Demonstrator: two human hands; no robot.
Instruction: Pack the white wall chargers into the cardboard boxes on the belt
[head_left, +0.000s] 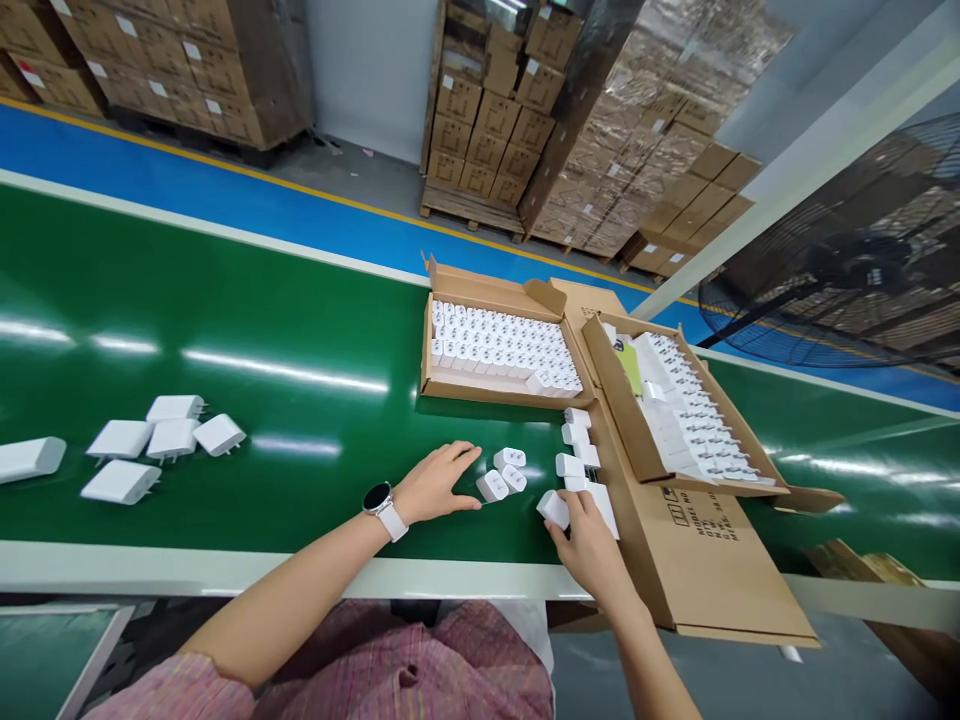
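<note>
My right hand (pixel 592 545) is closed on a white charger plug (pixel 553 509), low over the green surface beside a large cardboard box. Behind that hand, more white plugs (pixel 576 440) lie in a loose column along the box's edge. My left hand (pixel 439 482), with a watch on its wrist, rests with fingers apart and holds nothing. Just right of its fingertips stand three white plugs (pixel 513 478) close together. An open carton (pixel 495 393) beyond the hands holds rows of white plugs, with a bare strip along its near side.
Another open carton (pixel 626 425) of plugs, prongs up, sits tilted on the flattened-looking large box (pixel 720 570) at right. Several loose plugs (pixel 172 438) lie on the green belt (pixel 300 330) at left. A fan (pixel 847 270) stands at far right; stacked boxes (pixel 480 140) are behind.
</note>
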